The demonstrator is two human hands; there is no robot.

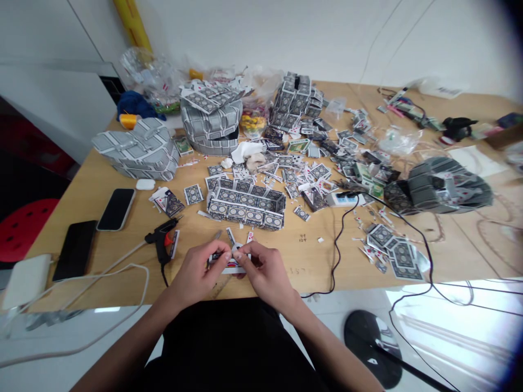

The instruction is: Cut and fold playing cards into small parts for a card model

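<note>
My left hand (206, 267) and my right hand (263, 267) meet at the table's front edge, fingers closed on a small playing card piece (232, 269) between them. Thumbs and fingertips cover most of it; its exact shape cannot be made out. Narrow card strips (250, 236) show just beyond the fingertips. Past my hands stands an open rectangular box made of folded playing cards (245, 209), dark patterned backs facing out. A black hot glue gun (161, 239) lies to the left of my left hand, near a cut card strip.
Two phones (116, 209) and a white charger (28, 280) lie at left. Card-built baskets (212, 122) stand behind. Loose cards (321, 171) litter the middle and right. A power strip (345, 200) trails black cables over the front edge.
</note>
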